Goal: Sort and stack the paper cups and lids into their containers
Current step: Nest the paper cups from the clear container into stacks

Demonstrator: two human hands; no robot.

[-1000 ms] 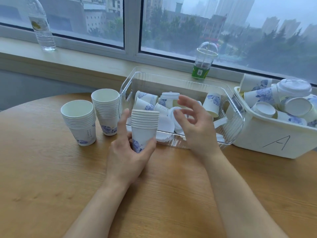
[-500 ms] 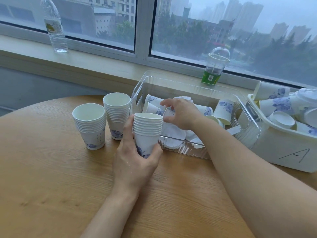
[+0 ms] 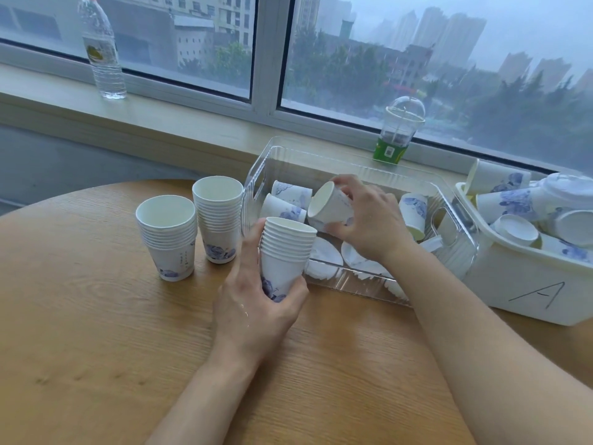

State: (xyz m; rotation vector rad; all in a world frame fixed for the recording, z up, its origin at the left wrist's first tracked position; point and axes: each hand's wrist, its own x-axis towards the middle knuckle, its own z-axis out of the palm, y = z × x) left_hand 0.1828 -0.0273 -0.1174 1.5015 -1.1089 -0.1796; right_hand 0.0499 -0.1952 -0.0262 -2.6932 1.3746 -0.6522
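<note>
Left hand (image 3: 253,308), frame centre: fingers curled round a nested cup stack (image 3: 285,252) standing on the worktop (image 3: 96,348). Right hand (image 3: 369,220), over the clear bin (image 3: 353,162): fingers grasping a single cup (image 3: 327,203), tilted, mouth toward the left. White bin (image 3: 519,293) at right edge, handwritten "A". Half a second ago the right hand was reaching low in the bin; now the cup is lifted.

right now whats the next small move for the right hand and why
Probably carry the single cup in the right hand over and nest it into the stack that the left hand grips. The cup is already lifted above the clear bin, mouth facing the stack, and the stack's top is open.
</note>
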